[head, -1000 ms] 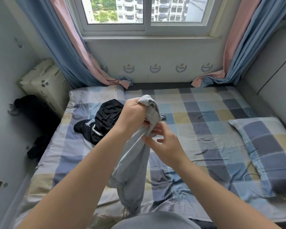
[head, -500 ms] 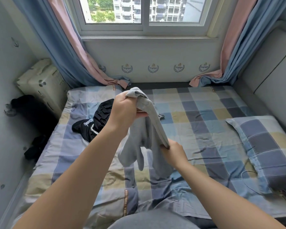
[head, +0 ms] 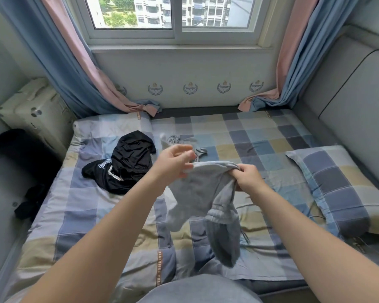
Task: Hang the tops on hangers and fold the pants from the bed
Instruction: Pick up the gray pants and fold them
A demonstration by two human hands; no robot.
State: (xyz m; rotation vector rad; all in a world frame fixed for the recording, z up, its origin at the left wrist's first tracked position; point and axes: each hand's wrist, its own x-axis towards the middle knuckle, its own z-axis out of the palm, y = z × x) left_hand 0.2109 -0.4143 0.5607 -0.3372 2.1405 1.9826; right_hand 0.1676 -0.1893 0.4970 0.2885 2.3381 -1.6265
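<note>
Change: grey pants [head: 202, 193] no longer bunched high; now stretched sideways between both hands.
Left hand [head: 173, 165]: pinching one edge.
Right hand [head: 248, 179]: clenched on the other.
Place: mid-frame, above bed [head: 260, 136].
Meaning: probably ready for laying flat and folding.

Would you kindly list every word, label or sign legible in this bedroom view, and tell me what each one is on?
"BEAUTIFUL", on the near orange strip of the checked bed cover; the letters after it are unclear.
White print on the black garment: too blurred to read.
Lettering in the wall crests: too small.
The far orange strip: unreadable.
The grey pants: no text shows.
</note>
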